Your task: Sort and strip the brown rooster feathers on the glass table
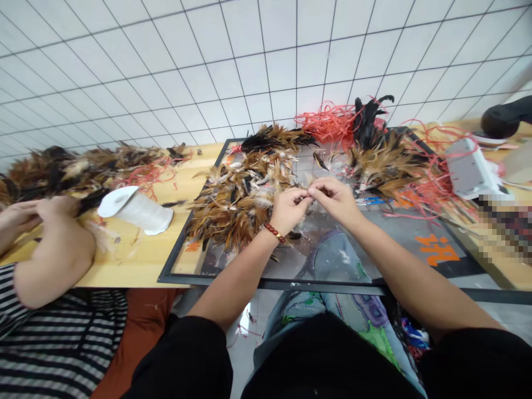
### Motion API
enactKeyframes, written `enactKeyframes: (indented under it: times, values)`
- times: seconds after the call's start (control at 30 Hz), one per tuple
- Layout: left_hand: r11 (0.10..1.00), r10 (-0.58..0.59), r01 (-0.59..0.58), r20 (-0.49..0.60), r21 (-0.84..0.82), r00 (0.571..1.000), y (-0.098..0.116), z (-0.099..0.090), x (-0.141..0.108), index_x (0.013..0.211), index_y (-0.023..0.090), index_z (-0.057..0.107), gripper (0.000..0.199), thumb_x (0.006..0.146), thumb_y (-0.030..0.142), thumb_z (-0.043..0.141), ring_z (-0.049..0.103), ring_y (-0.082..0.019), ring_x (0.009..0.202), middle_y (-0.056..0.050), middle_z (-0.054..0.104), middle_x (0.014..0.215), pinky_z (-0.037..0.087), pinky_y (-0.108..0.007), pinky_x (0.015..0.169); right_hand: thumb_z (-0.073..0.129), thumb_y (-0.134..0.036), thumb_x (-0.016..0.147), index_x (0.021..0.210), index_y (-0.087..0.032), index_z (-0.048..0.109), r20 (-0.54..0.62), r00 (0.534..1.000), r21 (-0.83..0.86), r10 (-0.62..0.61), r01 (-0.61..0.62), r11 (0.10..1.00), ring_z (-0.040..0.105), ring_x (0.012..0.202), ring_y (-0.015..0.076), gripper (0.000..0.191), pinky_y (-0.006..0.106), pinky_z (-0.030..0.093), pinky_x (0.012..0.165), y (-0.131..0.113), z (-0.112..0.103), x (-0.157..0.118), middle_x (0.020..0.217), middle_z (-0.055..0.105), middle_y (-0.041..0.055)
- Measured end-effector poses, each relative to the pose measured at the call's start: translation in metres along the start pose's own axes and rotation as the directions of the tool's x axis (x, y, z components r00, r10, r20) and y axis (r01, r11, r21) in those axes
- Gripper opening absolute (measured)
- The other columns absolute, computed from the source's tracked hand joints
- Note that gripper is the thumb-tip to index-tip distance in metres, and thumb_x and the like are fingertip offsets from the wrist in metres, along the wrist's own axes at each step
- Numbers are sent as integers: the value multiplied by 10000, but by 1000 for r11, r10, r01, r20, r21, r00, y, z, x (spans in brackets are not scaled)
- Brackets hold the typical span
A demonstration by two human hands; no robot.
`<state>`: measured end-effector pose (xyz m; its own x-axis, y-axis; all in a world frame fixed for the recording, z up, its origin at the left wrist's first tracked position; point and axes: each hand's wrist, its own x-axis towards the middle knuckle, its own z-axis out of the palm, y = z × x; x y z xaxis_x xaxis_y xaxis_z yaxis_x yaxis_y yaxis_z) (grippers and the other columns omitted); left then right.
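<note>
Left hand (290, 210) and right hand (336, 204) pinched closed, frame centre; contents unclear. Slackened fingertips risked losing any small piece among feathers (233, 208), centre-left.

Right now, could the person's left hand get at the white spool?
Probably, with a sideways reach: the white spool lies uncovered, though the brown feather pile sits between it and the left hand.

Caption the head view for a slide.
Left hand and right hand meet beside brown feathers piled on a framed panel, red strands behind.
</note>
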<state>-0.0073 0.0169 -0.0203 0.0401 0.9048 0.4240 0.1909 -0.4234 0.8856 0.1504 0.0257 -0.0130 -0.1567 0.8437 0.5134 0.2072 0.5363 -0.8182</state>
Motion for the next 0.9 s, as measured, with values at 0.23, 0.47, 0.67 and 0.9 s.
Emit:
enactKeyframes:
  times: [0.23,0.47,0.67,0.9]
  values:
    - [934,-224,234,68,-271,972,1,-1,3,735,160,703,200,711,331,804,499,-71,540,15,642,631,425,-212,560,661,-462,814,753,-192,670,17,976,-39,219,-218,975,482,596,132,277,288,392,605,22,0,2,640,604,-3]
    - [979,-122,141,135,-145,983,-1,-3,1,748,171,673,124,784,273,733,491,-88,574,20,614,650,415,-223,602,556,-239,876,1070,-223,711,-96,981,-404,-171,119,907,617,906,220,249,406,492,859,21,-8,2,1148,659,105]
    - [998,27,-36,142,57,989,3,-4,-1,700,200,677,123,795,125,661,578,-140,739,1,647,723,457,-262,768,530,-192,928,1079,-295,735,207,930,-604,-304,366,708,521,1192,294,275,487,364,947,14,-11,0,1263,682,73]
    - [877,-339,382,188,-290,922,9,0,-1,761,163,674,118,780,242,759,478,-73,498,8,645,653,350,-215,493,591,-227,898,835,-250,723,42,963,-606,-268,238,759,577,1068,271,148,470,324,912,8,-8,-3,1064,728,55]
